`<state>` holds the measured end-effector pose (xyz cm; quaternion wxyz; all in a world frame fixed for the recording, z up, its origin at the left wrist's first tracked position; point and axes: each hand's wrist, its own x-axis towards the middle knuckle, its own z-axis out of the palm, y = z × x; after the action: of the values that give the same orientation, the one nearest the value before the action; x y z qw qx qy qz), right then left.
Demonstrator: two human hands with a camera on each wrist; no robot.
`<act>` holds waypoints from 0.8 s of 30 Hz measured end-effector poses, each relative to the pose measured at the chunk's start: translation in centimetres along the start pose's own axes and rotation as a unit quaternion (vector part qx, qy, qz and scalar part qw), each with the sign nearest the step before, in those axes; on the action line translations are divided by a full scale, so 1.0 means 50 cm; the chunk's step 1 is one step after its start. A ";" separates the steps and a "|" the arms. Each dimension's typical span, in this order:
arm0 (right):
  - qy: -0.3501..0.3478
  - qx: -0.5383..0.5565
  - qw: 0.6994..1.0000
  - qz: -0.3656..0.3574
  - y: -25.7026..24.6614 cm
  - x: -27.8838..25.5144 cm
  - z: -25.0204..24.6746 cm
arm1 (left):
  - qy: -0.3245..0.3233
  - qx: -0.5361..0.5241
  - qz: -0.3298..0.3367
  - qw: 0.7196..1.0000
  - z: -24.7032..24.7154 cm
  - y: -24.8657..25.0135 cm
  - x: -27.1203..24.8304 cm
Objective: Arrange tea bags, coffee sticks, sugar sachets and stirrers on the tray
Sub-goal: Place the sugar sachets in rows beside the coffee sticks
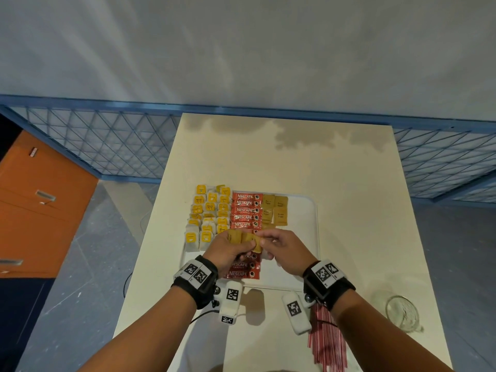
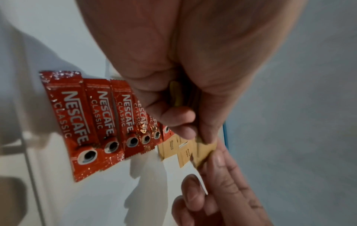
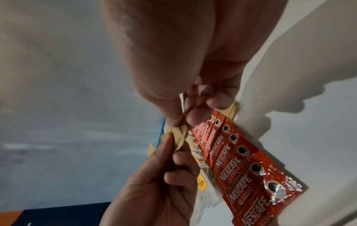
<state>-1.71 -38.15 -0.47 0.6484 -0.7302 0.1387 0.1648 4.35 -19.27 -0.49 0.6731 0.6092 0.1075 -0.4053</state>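
Nearest the onlooker, a bundle of red-striped stirrers point(image 1: 326, 342) lay on the cream worktop point(image 1: 357, 237) beside an empty glass point(image 1: 402, 312), not yet on the white tray point(image 1: 308, 284). Just beyond, over the tray's near half, a person's left hand point(image 1: 228, 249) had its fingers point(image 2: 174, 117) curled round a small stack of tan sugar sachets point(image 1: 245, 238), while the right hand point(image 1: 285, 251) pinched the corner of the outermost one between thumb and forefinger, drawing it clear. The risk lay in that stack: slick paper held by its edges could fan out, and a second sachet might have come away with the first and dropped onto the red coffee sticks point(image 1: 245, 210) ranged in a column directly below. A low sweep of either wrist could also have nudged those sticks askew. Farther off, placed sachets point(image 1: 275, 210) sat right of the sticks, and yellow-tagged tea bags point(image 1: 208, 213) filled the far left, some seeming to overhang the tray's edge.
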 end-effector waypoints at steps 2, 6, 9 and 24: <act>0.008 0.007 1.000 0.005 0.013 -0.005 0.001 | 0.019 -0.001 -0.002 1.000 0.001 0.000 0.000; 0.023 0.020 0.999 0.025 0.021 -0.016 0.002 | 0.037 -0.004 0.008 0.999 0.006 0.001 0.000; 0.022 -0.007 1.000 0.016 0.017 -0.025 0.001 | 0.047 0.025 0.022 0.998 0.014 0.002 -0.004; 0.210 -0.147 0.962 0.091 0.061 0.022 -0.060 | 0.003 -0.173 -0.044 0.984 0.026 0.019 -0.014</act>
<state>-1.78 -41.50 -3.36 0.4722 -0.8200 0.3120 0.0852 4.09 -20.24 0.98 0.7493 0.4795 0.2052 -0.4081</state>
